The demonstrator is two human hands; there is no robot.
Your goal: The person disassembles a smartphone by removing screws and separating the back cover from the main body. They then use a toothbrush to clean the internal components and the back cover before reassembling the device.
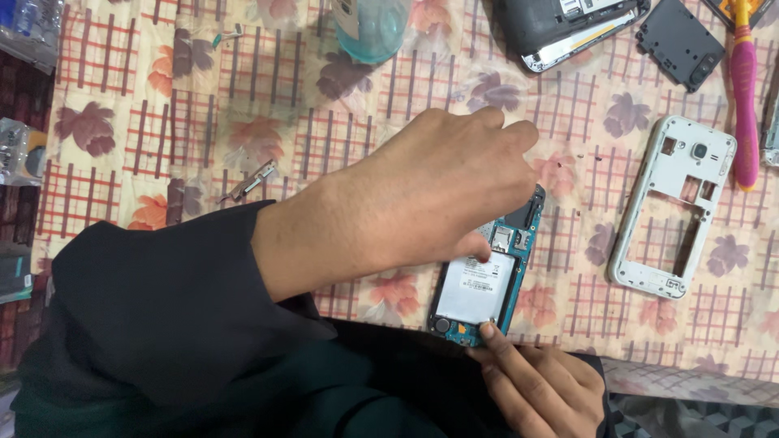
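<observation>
Phone point(479, 288) already stripped — white frame point(673, 207) lay apart. Left hand point(430, 199) pinched its upper end, right hand point(540, 385) pinched its lower edge; I judged disassembly midway — board remaining.

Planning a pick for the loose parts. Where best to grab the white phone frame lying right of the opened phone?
Probably the long side rails of the white phone frame, pinched from above. It lies flat on the flowered tablecloth, thin and hollow in the middle, with both long edges free. The pink tool sits close on its right, so mind that side.

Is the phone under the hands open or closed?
Open. The phone has no back cover: its green circuit board and silvery battery are bare. A white frame lies apart on the cloth.
</observation>
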